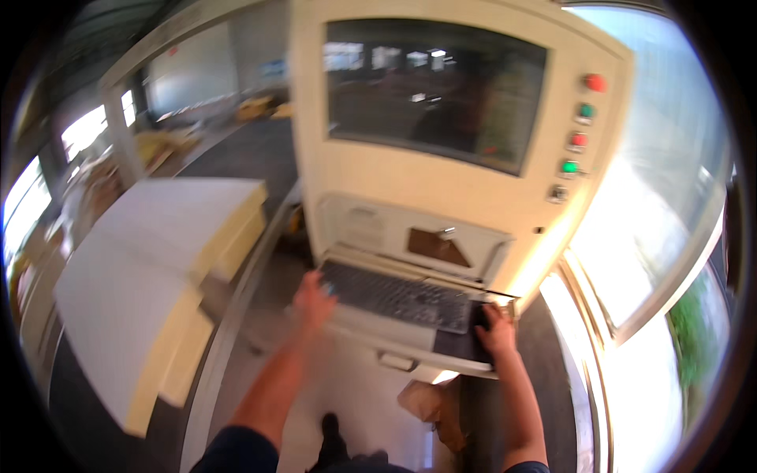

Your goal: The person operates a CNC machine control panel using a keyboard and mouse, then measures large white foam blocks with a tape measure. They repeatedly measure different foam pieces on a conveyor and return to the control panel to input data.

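A dark keyboard [394, 296] lies on the pull-out tray [378, 329] of a cream control cabinet [441, 177]. At the keyboard's left end is my left hand [315, 298], smeared by motion, so its fingers are hard to read. My right hand [497, 329] rests at the tray's right end, its fingers curled over a black computer mouse [479, 317] that is mostly hidden. Above them, the cabinet's screen [434, 91] looks dark and carries reflections.
Red and green buttons [579, 142] line the cabinet's right side. Large pale panels [150, 236] with yellowish edges lie on the machine bed at left. A glazed door or window [662, 197] stands at right. Brown paper or cardboard [430, 406] sits below the tray.
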